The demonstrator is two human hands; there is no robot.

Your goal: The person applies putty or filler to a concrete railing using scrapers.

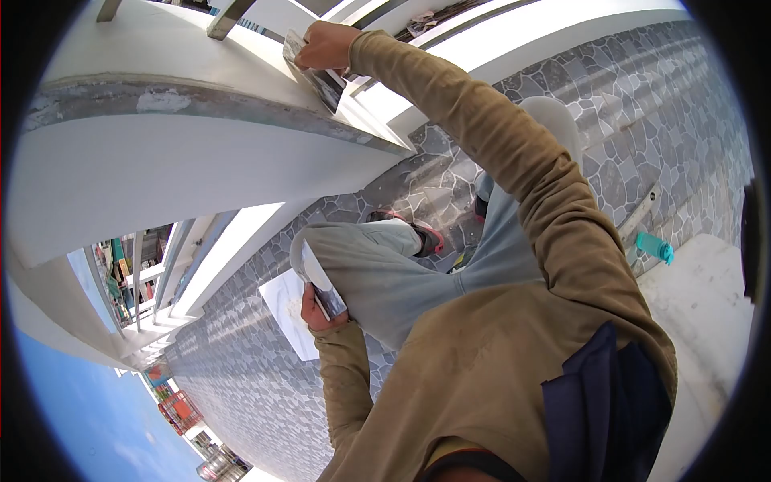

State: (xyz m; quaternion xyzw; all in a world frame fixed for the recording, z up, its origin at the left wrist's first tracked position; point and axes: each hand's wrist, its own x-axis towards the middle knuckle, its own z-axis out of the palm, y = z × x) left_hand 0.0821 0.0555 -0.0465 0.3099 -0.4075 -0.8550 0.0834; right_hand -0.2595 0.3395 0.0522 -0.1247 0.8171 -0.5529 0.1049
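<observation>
My right hand [328,46] is raised at the top, fingers closed round a thin, grey, flat scraper blade [292,46]. It is at a metal post of the white railing, over the ledge [265,108] with its rough, patchy grey edge. Lower down, beside my bent knee, my left hand [319,312] is closed on a flat plate [323,279], part white and part shiny grey. A larger white sheet [283,309] shows behind that hand and overlaps the floor in this view. My fingers hide part of the plate.
Grey stone-patterned paving [249,377] runs along the white parapet wall [193,173]. A turquoise bottle [654,247] is at the right, near a long pale bar [637,215] and a white slab [699,297]. My shoes [430,238] are on the paving; an orange-red frame [180,410] stands far off.
</observation>
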